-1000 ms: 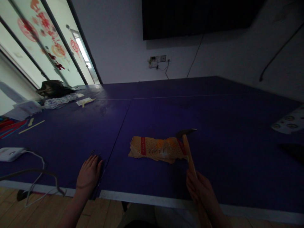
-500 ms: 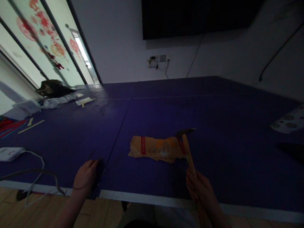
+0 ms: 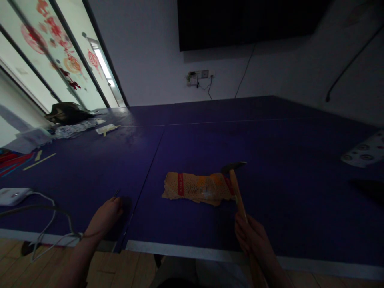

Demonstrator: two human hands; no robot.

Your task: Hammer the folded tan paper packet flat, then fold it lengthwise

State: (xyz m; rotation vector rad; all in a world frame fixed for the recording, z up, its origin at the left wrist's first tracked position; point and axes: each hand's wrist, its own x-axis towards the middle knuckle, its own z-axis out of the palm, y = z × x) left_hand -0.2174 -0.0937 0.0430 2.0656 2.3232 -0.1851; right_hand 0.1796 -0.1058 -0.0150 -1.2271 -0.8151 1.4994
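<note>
My right hand (image 3: 252,236) is wrapped round the wooden handle of a hammer (image 3: 237,192). Its dark head rests by the right end of a torn piece of brown cardboard (image 3: 195,187), printed with red bands and dark marks. My left hand (image 3: 106,214) is low over the table to the left, fingers closed together. Thin dark slivers, perhaps nails (image 3: 117,193), show just beyond its fingertips; whether the fingers grip one is too dim to make out.
The purple table (image 3: 210,148) has a seam left of the cardboard. A white power strip (image 3: 15,196) with cables lies at left, near red and blue strips (image 3: 15,162). A dark bag (image 3: 69,113) sits at back left. A patterned white item (image 3: 364,152) lies at right.
My left hand has shifted slightly left and its fingertips have come up to the thin dark slivers. My right hand and the hammer have stayed nearly still.
</note>
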